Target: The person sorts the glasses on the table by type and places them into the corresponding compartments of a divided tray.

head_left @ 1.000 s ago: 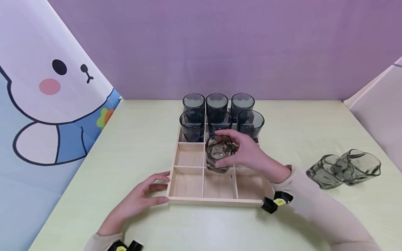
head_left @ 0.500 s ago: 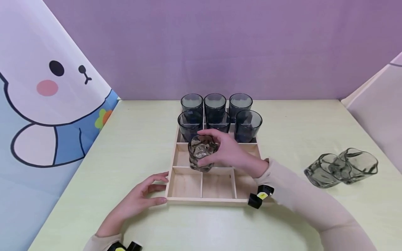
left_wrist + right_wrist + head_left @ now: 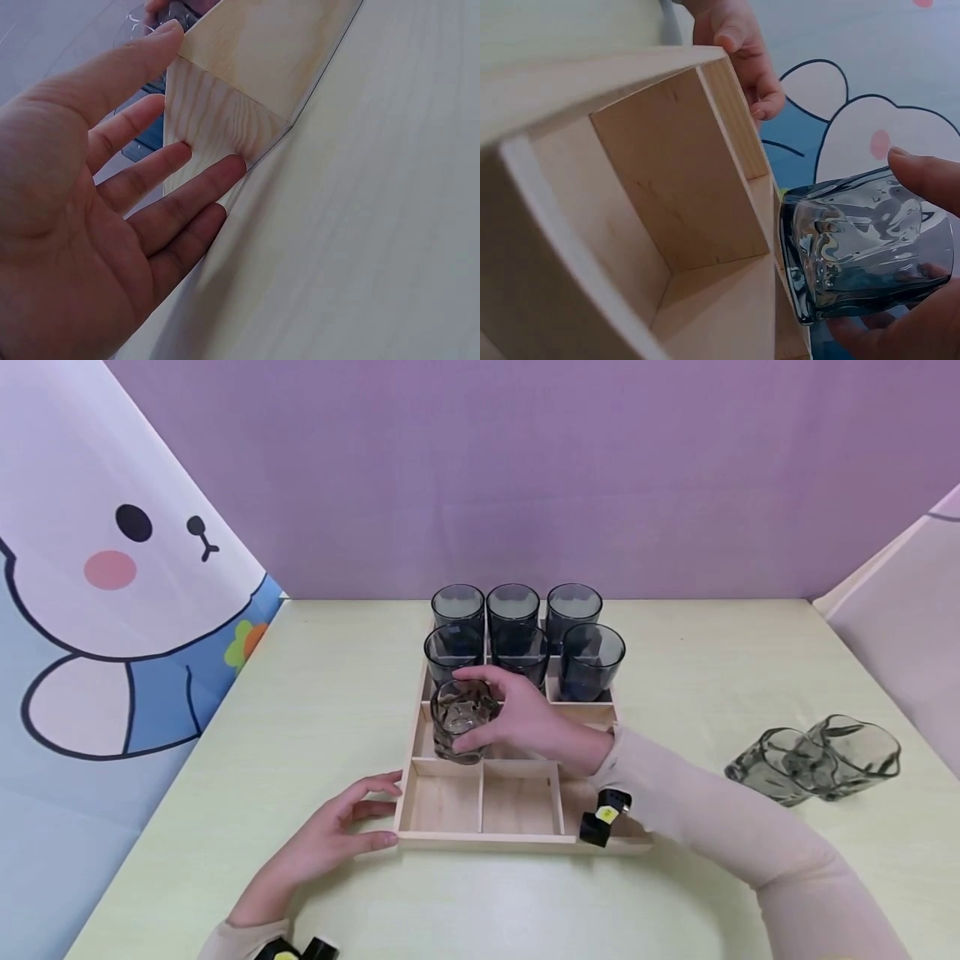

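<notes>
My right hand grips a wavy-sided, smoky clear glass between thumb and fingers, upright over the left compartment of the third row in the wooden divided tray. In the right wrist view the base of this glass is level with the tops of the dividers. My left hand rests its fingertips against the tray's left side near the front corner. Those fingers are nearly straight, as the left wrist view shows, touching the tray's wall without curling round it.
Several dark blue-grey tumblers fill the tray's two back rows. Two more wavy glasses lie on the table at the right, one overlapping the other in view. A purple backdrop rises behind the table, with a cartoon-print cloth at the left.
My right hand has carried the wavy glass leftward, from above the tray's middle column to its left column. The left hand stays against the tray's side.
</notes>
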### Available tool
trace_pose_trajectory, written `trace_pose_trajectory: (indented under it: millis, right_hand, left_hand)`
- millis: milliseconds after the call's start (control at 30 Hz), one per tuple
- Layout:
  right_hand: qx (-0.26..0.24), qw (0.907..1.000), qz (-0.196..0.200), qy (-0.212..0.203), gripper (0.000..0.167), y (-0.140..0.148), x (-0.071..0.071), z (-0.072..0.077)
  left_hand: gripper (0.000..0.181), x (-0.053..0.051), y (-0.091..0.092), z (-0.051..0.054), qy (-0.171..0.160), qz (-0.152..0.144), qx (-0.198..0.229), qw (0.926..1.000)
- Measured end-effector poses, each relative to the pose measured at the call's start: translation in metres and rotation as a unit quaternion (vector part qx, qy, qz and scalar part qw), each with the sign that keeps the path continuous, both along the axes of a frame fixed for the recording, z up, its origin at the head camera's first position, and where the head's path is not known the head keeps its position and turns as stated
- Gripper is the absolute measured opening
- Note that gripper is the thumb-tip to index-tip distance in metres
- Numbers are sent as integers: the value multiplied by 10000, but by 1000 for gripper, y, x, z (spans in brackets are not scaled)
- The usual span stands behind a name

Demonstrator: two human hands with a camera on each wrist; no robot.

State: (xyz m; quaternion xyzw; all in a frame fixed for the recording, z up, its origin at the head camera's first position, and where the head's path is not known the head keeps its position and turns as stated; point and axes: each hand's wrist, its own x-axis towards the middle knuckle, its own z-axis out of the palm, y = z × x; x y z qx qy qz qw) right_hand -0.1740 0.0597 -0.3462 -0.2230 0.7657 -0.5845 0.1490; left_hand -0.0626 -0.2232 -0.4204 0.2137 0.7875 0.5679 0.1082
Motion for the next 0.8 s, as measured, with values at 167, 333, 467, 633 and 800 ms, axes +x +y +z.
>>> trace_pose_trajectory:
  millis: [167, 333, 467, 633, 800]
  right_hand:
    - [85, 9997, 33, 235, 84, -7, -2, -2]
    - [339, 9980, -26, 533, 86, -13, -2, -2]
    - [500, 9966, -161, 642, 86, -18, -1, -2]
    - [612, 9925, -303, 1015, 88, -21, 1, -3]
    - [722, 9868, -287, 1424, 88, -22, 2, -7]
  left_hand:
    - [43, 1, 0, 0, 15, 0, 36, 10000]
    - [43, 1, 0, -1, 16, 10, 32, 10000]
    - [43, 1, 0, -1, 19, 1, 30, 10000]
    - [43, 0, 0, 1, -30, 4, -27, 10000]
    - [43, 0, 1, 2, -87, -3, -23, 10000]
